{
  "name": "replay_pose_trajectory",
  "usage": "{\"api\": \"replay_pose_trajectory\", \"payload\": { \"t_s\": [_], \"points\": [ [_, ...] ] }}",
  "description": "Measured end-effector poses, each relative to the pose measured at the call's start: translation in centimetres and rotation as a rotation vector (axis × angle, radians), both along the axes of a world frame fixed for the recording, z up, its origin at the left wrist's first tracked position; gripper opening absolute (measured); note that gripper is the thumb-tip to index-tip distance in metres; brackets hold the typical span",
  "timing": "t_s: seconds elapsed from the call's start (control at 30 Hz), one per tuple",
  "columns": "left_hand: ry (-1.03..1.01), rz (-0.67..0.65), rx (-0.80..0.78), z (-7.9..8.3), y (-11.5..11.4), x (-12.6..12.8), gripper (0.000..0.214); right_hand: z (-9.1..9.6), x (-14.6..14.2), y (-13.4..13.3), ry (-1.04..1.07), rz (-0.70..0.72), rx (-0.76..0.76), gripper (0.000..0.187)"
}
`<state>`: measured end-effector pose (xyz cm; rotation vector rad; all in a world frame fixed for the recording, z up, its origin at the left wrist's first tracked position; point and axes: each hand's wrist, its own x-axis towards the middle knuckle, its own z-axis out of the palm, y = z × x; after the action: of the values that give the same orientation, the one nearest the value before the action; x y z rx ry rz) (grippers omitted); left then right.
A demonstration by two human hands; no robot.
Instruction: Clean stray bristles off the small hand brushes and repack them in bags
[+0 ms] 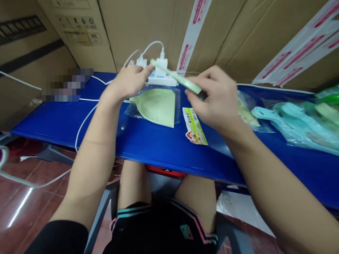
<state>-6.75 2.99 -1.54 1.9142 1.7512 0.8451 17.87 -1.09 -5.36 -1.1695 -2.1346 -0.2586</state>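
My right hand (215, 97) is closed around a light green hand brush (182, 80), held slanting above the blue table. A dark part shows at its gripped end; most of that end is hidden by my fingers. My left hand (131, 79) hovers with fingers stretched out, close to the brush handle's far tip; whether they touch I cannot tell. Beneath the hands lies a pale green dustpan (159, 106) on a clear plastic bag (177, 106), its handle partly hidden by my left hand. A yellow-green printed label card (194, 127) rests beside it, below my right hand.
Behind the dustpan stands a white power strip (169, 82) with plugged-in chargers and cables. Bagged light blue brushes or dustpans (299, 121) lie at the right. Cardboard boxes (148, 24) line the back, and a white cable (83, 128) hangs over the front edge.
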Motion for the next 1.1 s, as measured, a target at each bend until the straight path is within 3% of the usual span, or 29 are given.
{"api": "replay_pose_trajectory", "payload": {
  "t_s": [0.13,0.27,0.47,0.63,0.93,1.1],
  "points": [
    [0.045,-0.023,-0.050,0.4,0.2,-0.9,0.072,-0.9,-0.7,-0.4,-0.218,-0.029,-0.031,0.039],
    [0.080,0.045,-0.078,1.2,0.3,-2.2,0.092,-0.4,-2.0,-1.1,-0.414,-0.026,-0.101,0.042],
    [0.333,0.112,-0.169,1.1,0.4,-2.2,0.058,1.2,-6.0,-1.3,-0.569,0.059,-0.236,0.043],
    [0.369,0.008,-0.258,0.2,0.3,-2.2,0.041,1.2,-8.5,-0.8,-0.586,0.133,-0.278,0.038],
    [0.264,-0.150,-0.356,-0.2,0.2,-4.4,0.043,0.2,-9.4,-0.6,-0.490,0.199,-0.317,0.048],
    [0.209,-0.216,-0.393,0.1,0.0,-5.5,0.042,0.7,-9.0,-0.8,-0.389,0.224,-0.315,0.048]
  ]
}}
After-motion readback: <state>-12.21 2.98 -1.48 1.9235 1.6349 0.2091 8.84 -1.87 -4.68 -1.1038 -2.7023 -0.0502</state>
